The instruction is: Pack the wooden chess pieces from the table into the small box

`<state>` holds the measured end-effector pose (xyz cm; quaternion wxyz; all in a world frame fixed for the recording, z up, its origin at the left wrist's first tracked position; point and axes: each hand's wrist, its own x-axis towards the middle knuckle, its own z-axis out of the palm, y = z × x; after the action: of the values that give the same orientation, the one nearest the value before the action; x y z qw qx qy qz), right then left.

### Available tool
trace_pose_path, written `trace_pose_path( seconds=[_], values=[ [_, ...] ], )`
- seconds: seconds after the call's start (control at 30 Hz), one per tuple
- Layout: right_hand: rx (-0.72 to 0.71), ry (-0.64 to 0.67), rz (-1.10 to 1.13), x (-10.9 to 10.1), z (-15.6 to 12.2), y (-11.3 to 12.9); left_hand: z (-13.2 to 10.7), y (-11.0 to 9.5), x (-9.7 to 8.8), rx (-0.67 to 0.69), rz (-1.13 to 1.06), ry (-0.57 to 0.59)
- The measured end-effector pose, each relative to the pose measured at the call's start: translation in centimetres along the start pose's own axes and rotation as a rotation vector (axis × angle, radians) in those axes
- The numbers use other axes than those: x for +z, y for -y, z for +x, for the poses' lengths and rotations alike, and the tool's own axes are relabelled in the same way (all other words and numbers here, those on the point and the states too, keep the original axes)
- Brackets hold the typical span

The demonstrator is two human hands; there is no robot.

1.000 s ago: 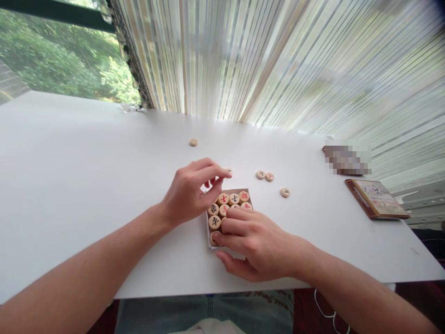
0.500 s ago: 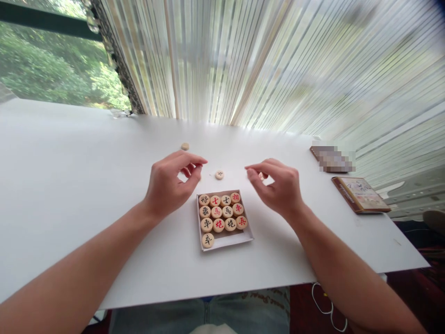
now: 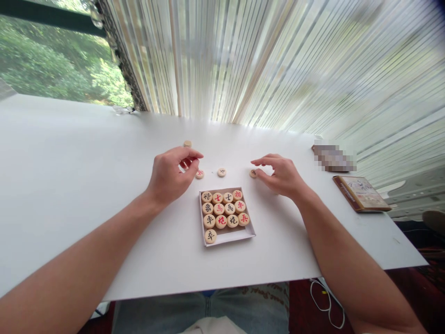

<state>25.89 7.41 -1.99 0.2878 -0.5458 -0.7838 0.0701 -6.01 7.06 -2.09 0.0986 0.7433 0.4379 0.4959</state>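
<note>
Both hands are over the far middle of the table (image 3: pixel 146 260). The left hand (image 3: pixel 175 174) has a half-curled grip, thumb and forefinger slightly parted; a red-marked piece (image 3: pixel 199 174) lies just under the thumb. The right hand's (image 3: pixel 280 174) grip is spread, its thumb overlapping a dark-marked piece (image 3: pixel 252 173); whether they touch, I cannot tell. Between the hands lies another dark-marked piece (image 3: pixel 221 172), and a pale piece (image 3: pixel 187 144) sits beyond the left hand.

The pieces are round and flat, with no long axis. Nearer, the box (image 3: pixel 232 238) is roughly square, its near edge rising slightly to the right. Its characters face the near side. Far to near, they read 將 士 士 相, 象 馬 馬 車, 車 炮 炮 兵, then 卒 alone at near left, in black and red. The loose pieces' marks look turned and are too small to read. At right, a brown case (image 3: pixel 362 194) bears tiny spine writing.
</note>
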Motion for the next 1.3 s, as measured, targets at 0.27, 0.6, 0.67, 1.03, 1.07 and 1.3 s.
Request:
trace_pose_path(
  seconds=[0.27, 0.6, 0.67, 1.03, 1.07, 1.3],
  values=[
    [-0.033, 0.082, 0.000, -0.3, 0.1, -0.9, 0.0, 0.1, -0.1, 0.003, 0.011, 0.009],
    [-0.071, 0.204, 0.019, -0.4, 0.1, -0.8, -0.1, 0.3, 0.1, 0.001, 0.022, 0.017],
    [-0.074, 0.220, 0.036, -0.4, 0.1, -0.6, -0.1, 0.3, 0.1, 0.004, 0.018, 0.017],
    [-0.012, 0.099, 0.193, -0.1, 0.1, 0.1, -0.5, -0.8, 0.1, -0.020, -0.031, 0.057],
    [0.010, 0.060, 0.223, 0.0, 0.1, 0.2, -0.5, -0.9, 0.1, -0.028, -0.042, 0.062],
    [0.183, -0.030, 0.611, 1.7, -0.6, 2.6, -1.0, -2.5, 0.3, -0.040, -0.145, 0.109]
  ],
)
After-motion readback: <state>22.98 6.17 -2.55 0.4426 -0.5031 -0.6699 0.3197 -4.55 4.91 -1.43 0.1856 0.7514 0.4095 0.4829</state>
